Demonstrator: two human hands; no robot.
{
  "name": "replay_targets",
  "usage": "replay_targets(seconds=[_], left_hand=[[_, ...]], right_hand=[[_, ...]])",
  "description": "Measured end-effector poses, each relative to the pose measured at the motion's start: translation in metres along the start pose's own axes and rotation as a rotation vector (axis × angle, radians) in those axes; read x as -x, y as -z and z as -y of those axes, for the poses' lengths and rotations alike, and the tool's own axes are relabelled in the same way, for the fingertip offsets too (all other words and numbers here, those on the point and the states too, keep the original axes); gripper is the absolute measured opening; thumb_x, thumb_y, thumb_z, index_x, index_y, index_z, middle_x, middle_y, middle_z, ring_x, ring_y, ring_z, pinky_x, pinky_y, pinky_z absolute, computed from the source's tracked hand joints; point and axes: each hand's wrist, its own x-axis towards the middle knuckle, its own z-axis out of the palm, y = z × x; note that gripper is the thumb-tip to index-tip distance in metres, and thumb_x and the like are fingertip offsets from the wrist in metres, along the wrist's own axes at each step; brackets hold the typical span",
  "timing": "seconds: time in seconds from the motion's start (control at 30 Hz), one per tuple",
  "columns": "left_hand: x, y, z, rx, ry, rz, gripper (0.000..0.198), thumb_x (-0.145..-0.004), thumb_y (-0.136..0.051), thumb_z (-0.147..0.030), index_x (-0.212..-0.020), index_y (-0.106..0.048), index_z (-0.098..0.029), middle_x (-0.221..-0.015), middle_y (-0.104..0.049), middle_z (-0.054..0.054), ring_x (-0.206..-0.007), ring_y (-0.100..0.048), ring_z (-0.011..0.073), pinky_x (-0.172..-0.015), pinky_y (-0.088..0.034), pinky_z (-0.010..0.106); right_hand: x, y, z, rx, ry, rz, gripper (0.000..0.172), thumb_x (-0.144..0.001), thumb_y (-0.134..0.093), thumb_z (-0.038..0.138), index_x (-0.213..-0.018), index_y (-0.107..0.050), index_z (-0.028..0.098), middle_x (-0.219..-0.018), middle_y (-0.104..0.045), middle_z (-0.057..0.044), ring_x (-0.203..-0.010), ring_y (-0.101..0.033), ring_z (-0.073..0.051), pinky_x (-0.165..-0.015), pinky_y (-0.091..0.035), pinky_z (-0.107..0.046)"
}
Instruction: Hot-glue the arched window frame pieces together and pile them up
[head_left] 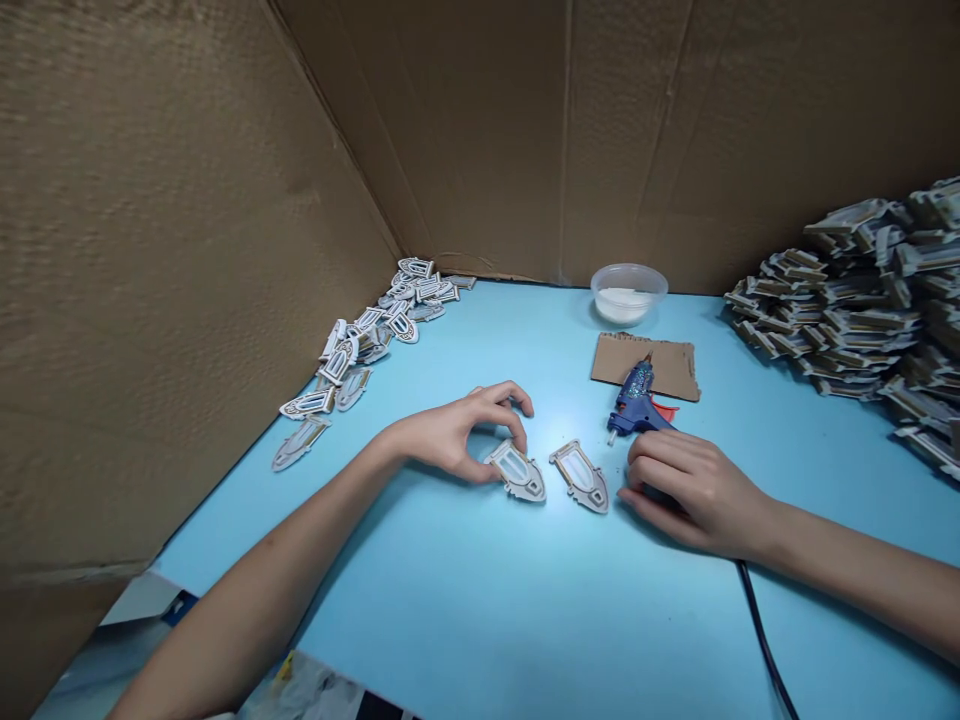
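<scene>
My left hand [480,430] pinches a small arched window-shaped piece [517,472] by its squared end, between thumb and index finger. The piece is whitish-grey with a gold-brown edge, low over the blue table. Just to its right a similar arched piece [581,477] lies flat, apart from both hands. Beside that piece rests my right hand [686,490], fingers curled in and nothing visible in them. A blue glue gun [634,398] with a red trigger lies right behind my right hand, which hides the end of its handle. Its nozzle points away over a cardboard scrap.
The cardboard scrap [679,370] lies behind my right hand. Farther back stands a clear plastic tub [628,293] with white contents. Several arched pieces [367,335] line the left wall; a tall stack [847,300] fills the right. Cardboard walls [480,130] enclose the table. A black cord [761,630] runs under my right forearm.
</scene>
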Motion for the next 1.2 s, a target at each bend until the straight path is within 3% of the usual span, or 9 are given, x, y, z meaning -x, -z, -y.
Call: replay_targets(seconds=[0.07,0.2,0.27,0.43,0.77,0.9,1.0,1.1,1.2], left_hand=[[-0.006,-0.008,-0.002,0.111,-0.039,-0.062,0.030,-0.077,-0.080,-0.028,-0.106,-0.074,-0.019,-0.132,-0.057,0.011,-0.123,-0.058,0.0224,-0.109,-0.048,0.036],[-0.026,-0.041,-0.010,0.223,-0.020,-0.442,0.031,-0.083,-0.075,-0.025,-0.111,-0.069,-0.016,-0.119,-0.064,0.011,-0.108,-0.061,0.0184,-0.093,-0.050,0.031],[-0.033,-0.054,-0.016,0.200,-0.013,-0.489,0.032,-0.081,-0.076,-0.023,-0.111,-0.069,-0.016,-0.119,-0.065,0.012,-0.108,-0.062,0.0190,-0.092,-0.050,0.031],[-0.037,-0.062,-0.026,0.079,-0.058,-0.391,0.030,-0.078,-0.076,-0.020,-0.108,-0.071,-0.018,-0.128,-0.062,0.011,-0.123,-0.058,0.0237,-0.112,-0.047,0.043],[-0.032,-0.069,-0.020,-0.001,-0.182,-0.316,0.032,-0.088,-0.076,-0.032,-0.117,-0.068,-0.021,-0.122,-0.071,0.011,-0.119,-0.062,0.0250,-0.108,-0.051,0.043],[-0.036,-0.068,-0.012,-0.075,-0.186,-0.285,0.029,-0.090,-0.074,-0.046,-0.108,-0.070,-0.023,-0.123,-0.072,0.011,-0.125,-0.062,0.0279,-0.109,-0.053,0.043],[-0.043,-0.063,-0.009,-0.088,-0.191,-0.281,0.033,-0.088,-0.075,-0.052,-0.100,-0.068,-0.022,-0.113,-0.073,0.010,-0.111,-0.067,0.0258,-0.097,-0.058,0.037],[-0.048,-0.059,-0.006,-0.165,-0.169,-0.268,0.032,-0.092,-0.071,-0.049,-0.092,-0.064,-0.018,-0.094,-0.071,0.007,-0.086,-0.066,0.0180,-0.079,-0.055,0.026],[-0.049,-0.054,-0.006,-0.256,-0.130,-0.244,0.026,-0.097,-0.067,-0.042,-0.097,-0.065,-0.016,-0.097,-0.070,0.008,-0.087,-0.065,0.0160,-0.080,-0.054,0.022]], right_hand=[[-0.001,0.000,0.001,0.011,0.003,0.027,0.011,-0.104,-0.057,0.027,-0.100,-0.063,0.018,-0.091,-0.064,-0.007,-0.082,-0.056,-0.020,-0.074,-0.042,-0.032],[-0.001,-0.001,0.001,0.035,0.026,0.028,0.017,-0.105,-0.056,0.031,-0.112,-0.064,0.018,-0.095,-0.065,-0.007,-0.085,-0.057,-0.020,-0.075,-0.042,-0.032],[0.000,-0.002,0.000,0.033,0.008,0.006,0.017,-0.106,-0.054,0.031,-0.111,-0.062,0.017,-0.095,-0.065,-0.007,-0.085,-0.057,-0.020,-0.076,-0.043,-0.033],[-0.001,-0.006,0.000,-0.054,-0.071,0.011,0.020,-0.105,-0.054,0.037,-0.111,-0.055,0.018,-0.098,-0.065,-0.008,-0.088,-0.058,-0.022,-0.078,-0.045,-0.035],[-0.013,-0.017,0.003,0.024,0.011,0.085,0.027,-0.103,-0.053,0.047,-0.105,-0.056,0.021,-0.096,-0.069,-0.007,-0.086,-0.064,-0.020,-0.078,-0.047,-0.033],[-0.013,-0.023,-0.006,0.037,0.018,0.020,0.029,-0.099,-0.057,0.051,-0.103,-0.055,0.022,-0.090,-0.071,-0.005,-0.080,-0.067,-0.019,-0.074,-0.049,-0.031],[-0.012,-0.024,-0.011,0.016,0.015,-0.056,0.029,-0.097,-0.060,0.051,-0.101,-0.053,0.023,-0.086,-0.071,-0.002,-0.076,-0.067,-0.017,-0.071,-0.050,-0.027],[-0.011,-0.022,-0.014,-0.021,-0.032,-0.151,0.025,-0.102,-0.054,0.047,-0.102,-0.048,0.023,-0.085,-0.070,-0.001,-0.072,-0.065,-0.014,-0.066,-0.049,-0.023],[-0.009,-0.021,-0.015,-0.042,-0.082,-0.237,0.022,-0.107,-0.046,0.043,-0.104,-0.046,0.022,-0.086,-0.068,-0.003,-0.072,-0.064,-0.013,-0.064,-0.048,-0.022]])
